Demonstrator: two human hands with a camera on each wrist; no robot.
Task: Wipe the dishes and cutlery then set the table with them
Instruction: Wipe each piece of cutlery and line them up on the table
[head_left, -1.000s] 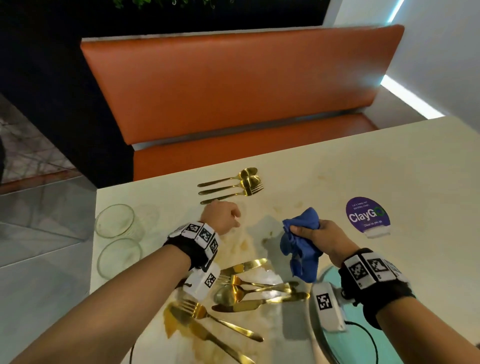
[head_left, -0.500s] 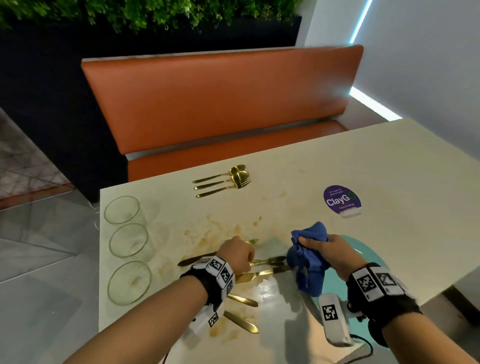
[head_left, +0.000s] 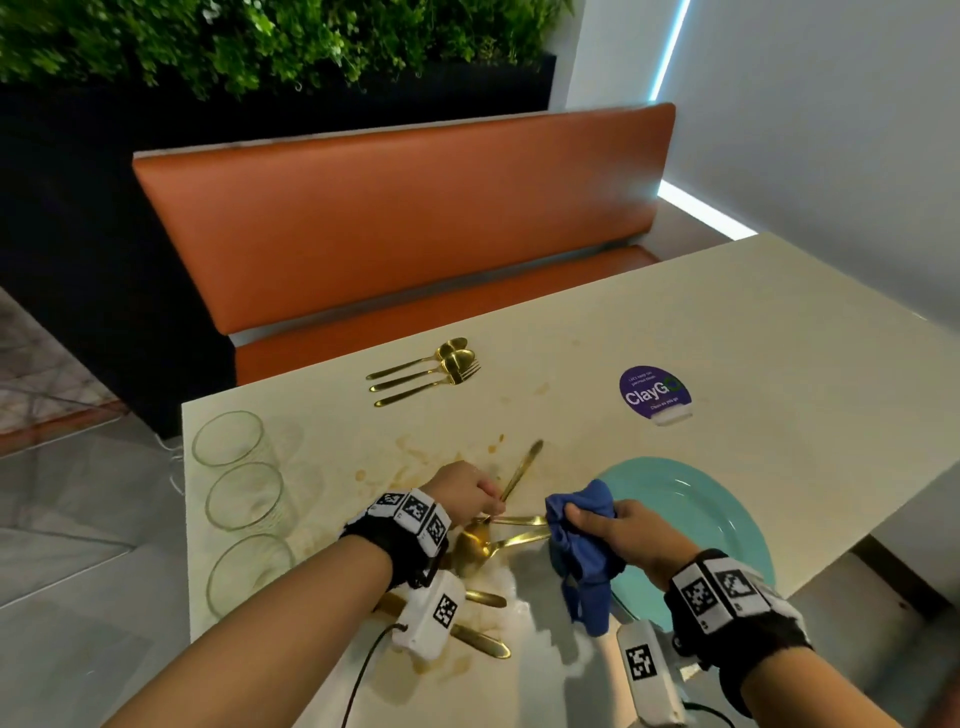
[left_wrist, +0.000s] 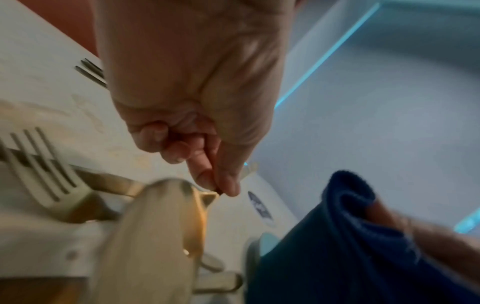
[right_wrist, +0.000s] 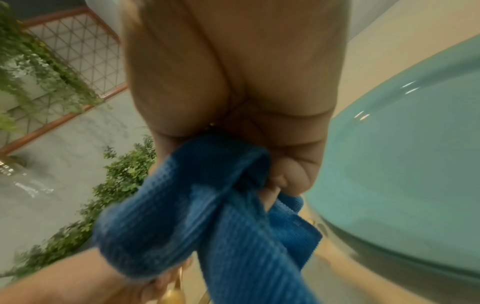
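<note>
Stained table (head_left: 727, 332), spoon (head_left: 475, 540) pinched

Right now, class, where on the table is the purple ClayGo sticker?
In the head view, the purple ClayGo sticker lies flat on the table, right of centre, beyond the teal plate and right of the three neatly laid gold pieces.

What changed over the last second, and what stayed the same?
The left hand drew back from near the three laid-out gold pieces to the cutlery pile and now pinches a gold spoon, lifting it. The right hand kept gripping the blue cloth; the laid-out pieces stayed put.
</note>
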